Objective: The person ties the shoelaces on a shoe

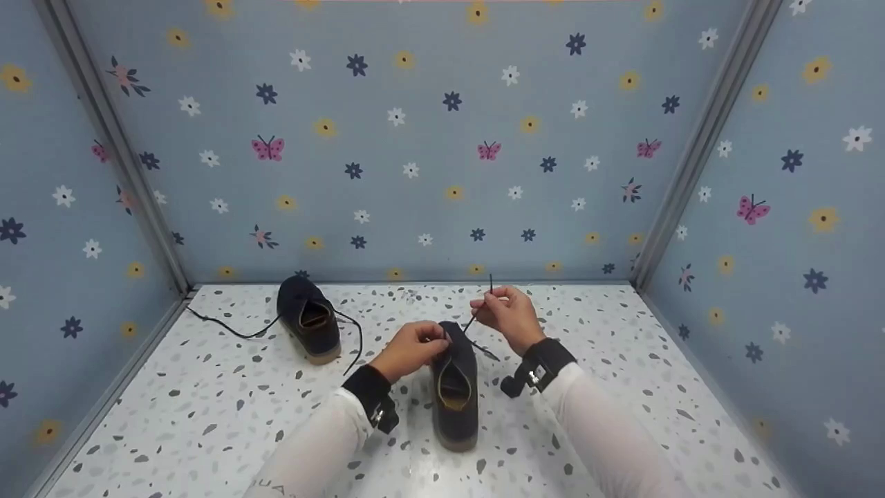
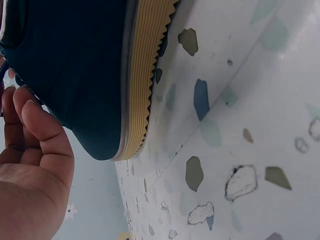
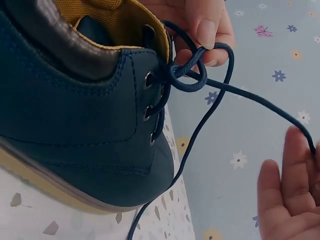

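A dark blue lace-up shoe (image 1: 456,423) stands on the floor between both hands, its toe pointing away from me. In the right wrist view its lace (image 3: 255,98) forms a loose loop (image 3: 189,89) beside the eyelets. My left hand (image 1: 413,349) pinches the lace at the top of that loop, close to the tongue. Up and to the right of the toe, my right hand (image 1: 513,319) pinches a lace end between thumb and fingers, holding it stretched away from the shoe. In the left wrist view the left hand (image 2: 37,160) curls beside the shoe's upper (image 2: 85,75).
A second dark shoe (image 1: 304,315) stands at the left, its laces (image 1: 238,333) spread loose on both sides. The speckled white surface (image 1: 228,429) is bounded by blue flower-print panels (image 1: 415,152) at the back and sides.
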A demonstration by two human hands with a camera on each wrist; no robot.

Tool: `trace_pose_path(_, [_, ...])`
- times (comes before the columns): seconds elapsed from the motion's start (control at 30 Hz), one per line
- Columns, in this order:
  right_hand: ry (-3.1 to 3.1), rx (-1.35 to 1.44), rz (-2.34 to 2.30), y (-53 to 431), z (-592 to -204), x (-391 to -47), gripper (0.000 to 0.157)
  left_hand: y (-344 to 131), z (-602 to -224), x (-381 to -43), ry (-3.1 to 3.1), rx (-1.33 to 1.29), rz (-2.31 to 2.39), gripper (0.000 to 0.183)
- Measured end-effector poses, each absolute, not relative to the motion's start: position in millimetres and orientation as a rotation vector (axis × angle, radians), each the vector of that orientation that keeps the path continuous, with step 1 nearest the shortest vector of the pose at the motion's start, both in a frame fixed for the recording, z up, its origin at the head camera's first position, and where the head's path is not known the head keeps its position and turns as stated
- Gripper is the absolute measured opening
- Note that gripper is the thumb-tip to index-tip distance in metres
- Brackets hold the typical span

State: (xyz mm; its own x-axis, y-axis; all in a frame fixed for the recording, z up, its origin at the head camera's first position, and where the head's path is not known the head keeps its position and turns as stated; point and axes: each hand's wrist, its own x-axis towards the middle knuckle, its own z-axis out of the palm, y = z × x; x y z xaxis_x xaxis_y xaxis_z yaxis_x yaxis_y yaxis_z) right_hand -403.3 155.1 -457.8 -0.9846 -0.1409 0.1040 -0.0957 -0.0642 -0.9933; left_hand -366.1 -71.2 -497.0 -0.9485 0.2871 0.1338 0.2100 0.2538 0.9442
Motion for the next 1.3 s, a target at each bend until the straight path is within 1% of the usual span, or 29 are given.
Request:
trace_pose_path(0.13, [2.023, -0.285, -2.205, 157, -458, -401, 0.01, -70, -497, -366, 2.435, 0.496, 1.83, 0.008])
trace_pose_path(0.23, [1.966, -0.306, -2.192, 157, -459, -400, 0.006, -70, -495, -366, 2.402, 0.489, 1.855, 0.008])
trace_pose_path(0.33, [1.98, -0.334, -2.159, 156, -459, -399, 0.007, -69, -494, -366, 2.344, 0.47, 1.885, 0.01])
trace_pose_path(0.5, [2.037, -0.358, -2.082, 155, -458, -397, 0.018, -68, -491, -368, 2.229, 0.442, 1.955, 0.009])
trace_pose_path(0.63, [2.035, -0.345, -2.034, 156, -455, -395, 0.029, -70, -488, -368, 2.139, 0.434, 2.014, 0.003])
trace_pose_path(0.83, [2.037, -0.369, -1.983, 159, -451, -393, 0.042, -72, -484, -370, 2.055, 0.38, 2.077, 0.016])
trace_pose_path(0.9, [2.081, -0.421, -1.936, 162, -450, -392, 0.042, -73, -482, -371, 2.047, 0.37, 2.092, 0.02])
trace_pose_path(1.03, [2.122, -0.509, -1.885, 166, -451, -393, 0.035, -75, -478, -370, 2.014, 0.359, 2.127, 0.025])
trace_pose_path(1.13, [2.111, -0.51, -1.919, 167, -450, -393, 0.038, -76, -475, -370, 1.955, 0.351, 2.175, 0.024])
trace_pose_path(1.3, [2.098, -0.428, -1.996, 169, -452, -394, 0.045, -77, -471, -370, 1.873, 0.354, 2.237, 0.022])
